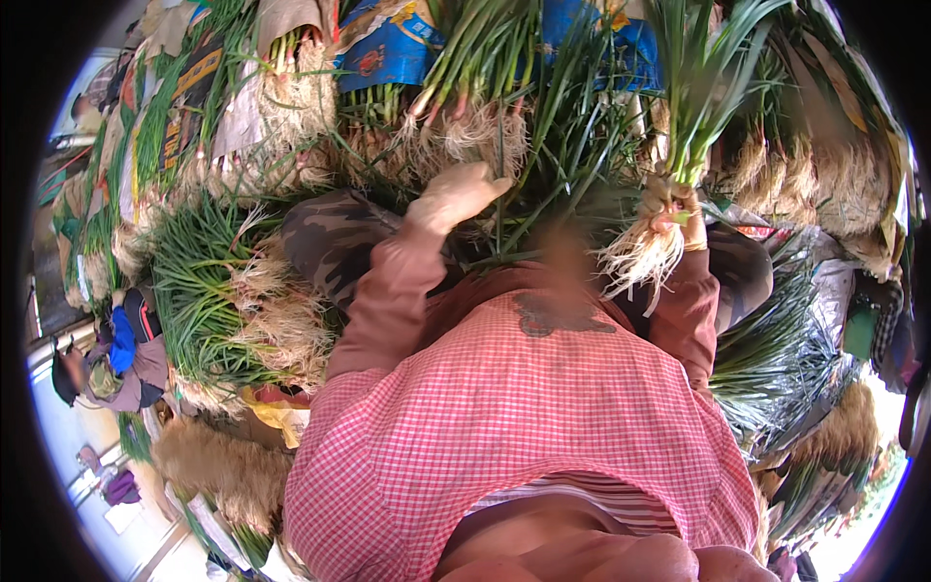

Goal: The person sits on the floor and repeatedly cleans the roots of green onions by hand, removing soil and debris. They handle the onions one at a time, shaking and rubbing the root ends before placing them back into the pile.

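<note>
My right hand (687, 215) is closed around a bunch of green garlic (690, 126). Its long leaves point away from me, and the pale, stringy roots (648, 247) hang toward my lap. To the left, my left hand (456, 199) has its fingers curled in, with a thin green leaf (500, 228) running past the thumb and fingertips as if pinched there. Just beyond that hand lies a thick bundle of green garlic (465, 107) with tangled whitish roots. Loose leaves (572, 165) are strewn between my two hands.
Many more rooted bundles surround me, including a heap (218, 281) at my left and wrapped bundles (790, 175) at the far right. Blue printed sacks (388, 44) stand ahead. Clear plastic (815, 330) covers leaves at my right. Another person (116, 364) is at the left edge.
</note>
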The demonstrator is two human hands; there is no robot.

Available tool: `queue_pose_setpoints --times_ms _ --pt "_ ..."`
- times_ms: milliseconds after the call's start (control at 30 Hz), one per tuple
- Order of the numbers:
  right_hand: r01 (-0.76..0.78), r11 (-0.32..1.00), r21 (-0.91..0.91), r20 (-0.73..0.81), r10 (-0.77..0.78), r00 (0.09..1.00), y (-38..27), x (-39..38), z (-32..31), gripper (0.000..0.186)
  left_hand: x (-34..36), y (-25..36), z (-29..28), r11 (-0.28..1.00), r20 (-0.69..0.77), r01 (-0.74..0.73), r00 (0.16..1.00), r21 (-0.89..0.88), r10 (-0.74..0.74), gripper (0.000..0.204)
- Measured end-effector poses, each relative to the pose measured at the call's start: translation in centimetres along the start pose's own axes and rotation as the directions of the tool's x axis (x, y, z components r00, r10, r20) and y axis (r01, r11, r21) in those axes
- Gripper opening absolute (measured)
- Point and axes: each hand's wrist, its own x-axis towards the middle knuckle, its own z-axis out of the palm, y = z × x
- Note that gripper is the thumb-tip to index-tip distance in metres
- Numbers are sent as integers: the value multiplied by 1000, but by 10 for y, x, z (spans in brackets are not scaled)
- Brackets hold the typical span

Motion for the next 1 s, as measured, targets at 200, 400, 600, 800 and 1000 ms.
queue_pose_setpoints --times_ms 200,400,600,800,1000 --pt "-104 951 -292 -93 80 992 24 3 -31 22 31 14 51 973 -136 -103 988 -207 76 35" --pt "20 851 -524 -242 -172 955 45 -18 22 16 23 46 40 227 -127 -232 908 -946 399 25" --pt "-102 844 -526 -405 -144 903 65 -7 33 14 21 71 48 576 -302 -540 835 -613 461 30" --pt "-77 995 -56 11 77 997 53 -14 37 46 5 42 45 927 -411 -375 848 -18 335 34" --pt "3 997 -82 300 22 954 27 -6 59 38 -2 12 -23 878 244 -477 855 23 458 53"
